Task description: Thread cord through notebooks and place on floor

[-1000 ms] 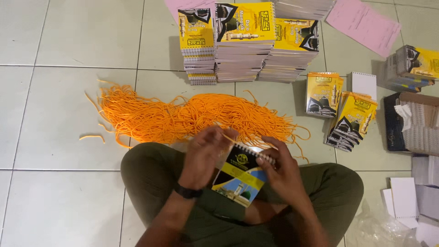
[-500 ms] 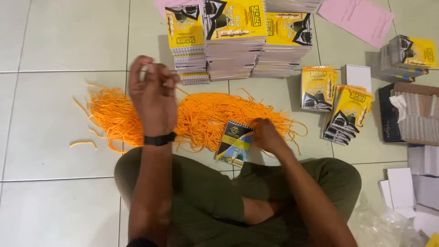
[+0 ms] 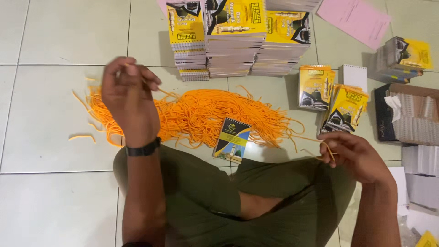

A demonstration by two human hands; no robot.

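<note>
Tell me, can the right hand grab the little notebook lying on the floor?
Probably yes. The spiral notebook lies uncovered on the tile just left of the right hand, with nothing between them, though that hand is pinching an orange string.

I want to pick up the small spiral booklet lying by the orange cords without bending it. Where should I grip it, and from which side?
Probably grip the booklet by its lower edge, coming from the sitter's side. It lies flat on the floor tile; its spiral edge points toward the orange cords, which crowd that end, while the near edge looks free.
</note>
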